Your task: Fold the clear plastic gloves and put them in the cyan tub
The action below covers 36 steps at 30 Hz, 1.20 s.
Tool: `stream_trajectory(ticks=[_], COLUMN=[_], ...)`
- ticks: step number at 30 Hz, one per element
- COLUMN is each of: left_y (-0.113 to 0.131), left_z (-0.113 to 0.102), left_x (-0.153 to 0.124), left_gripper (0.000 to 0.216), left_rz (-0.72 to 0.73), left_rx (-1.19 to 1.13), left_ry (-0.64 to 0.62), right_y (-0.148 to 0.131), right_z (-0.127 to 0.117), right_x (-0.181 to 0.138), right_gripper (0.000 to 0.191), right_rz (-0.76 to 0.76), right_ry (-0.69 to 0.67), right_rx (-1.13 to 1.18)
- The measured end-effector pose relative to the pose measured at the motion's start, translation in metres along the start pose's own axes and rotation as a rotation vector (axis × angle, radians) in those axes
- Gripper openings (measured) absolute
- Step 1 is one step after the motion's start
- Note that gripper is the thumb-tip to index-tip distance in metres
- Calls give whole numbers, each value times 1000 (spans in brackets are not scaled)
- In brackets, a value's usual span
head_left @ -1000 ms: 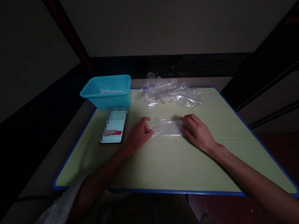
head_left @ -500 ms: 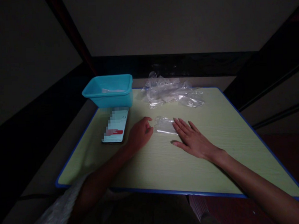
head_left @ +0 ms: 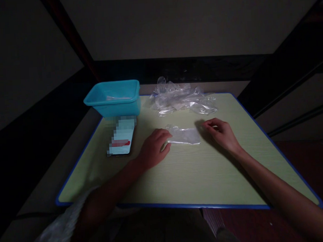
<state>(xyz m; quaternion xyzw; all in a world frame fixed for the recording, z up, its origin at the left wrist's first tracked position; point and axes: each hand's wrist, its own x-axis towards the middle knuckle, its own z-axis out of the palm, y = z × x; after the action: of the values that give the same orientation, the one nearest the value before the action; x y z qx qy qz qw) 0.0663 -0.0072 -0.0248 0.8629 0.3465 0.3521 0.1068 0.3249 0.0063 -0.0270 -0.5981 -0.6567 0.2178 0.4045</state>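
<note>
A small clear plastic bag (head_left: pixel 184 135) lies flat on the pale green table (head_left: pixel 196 173), between my hands. My left hand (head_left: pixel 154 148) rests on the bag's left end, fingers curled and pressing it down. To the bag's right, my right hand (head_left: pixel 221 133) sits with fingers curled, thumb and fingertips pinched together just off the bag's right edge; I cannot make out anything in them.
A teal plastic tub (head_left: pixel 113 98) stands at the table's far left corner. A phone (head_left: pixel 121 140) with a lit screen lies in front of it. A heap of crumpled clear plastic bags (head_left: pixel 183 99) lies at the far edge. Blue trim edges the table.
My right hand, flat on the bag half a second ago, has drawn back to the right and curled. The bag now lies smoother and wider. My left hand shifted slightly onto its left end.
</note>
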Motion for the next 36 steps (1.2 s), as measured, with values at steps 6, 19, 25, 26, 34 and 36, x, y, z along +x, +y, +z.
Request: stream_trajectory(ticks=[6, 19, 25, 26, 34, 36], left_y=[2, 3, 1, 1, 2, 3], left_z=[6, 8, 9, 9, 10, 10], left_x=[-1, -1, -1, -1, -2, -2], left_gripper=[18, 18, 19, 19, 19, 19], left_rz=[123, 124, 118, 121, 124, 118], left_rx=[50, 70, 66, 66, 87, 86], left_ry=[-158, -213, -214, -214, -229, -236], right_y=[4, -5, -5, -5, -6, -6], right_z=[13, 18, 18, 17, 16, 16], right_x=[0, -2, -3, -4, -4, -4], right_gripper=[21, 11, 10, 11, 13, 11], right_rz=[-10, -51, -39, -34, -20, -44], right_ry=[-78, -94, -95, -95, -93, -87], right_rx=[-74, -176, -117, -108, -111, -136])
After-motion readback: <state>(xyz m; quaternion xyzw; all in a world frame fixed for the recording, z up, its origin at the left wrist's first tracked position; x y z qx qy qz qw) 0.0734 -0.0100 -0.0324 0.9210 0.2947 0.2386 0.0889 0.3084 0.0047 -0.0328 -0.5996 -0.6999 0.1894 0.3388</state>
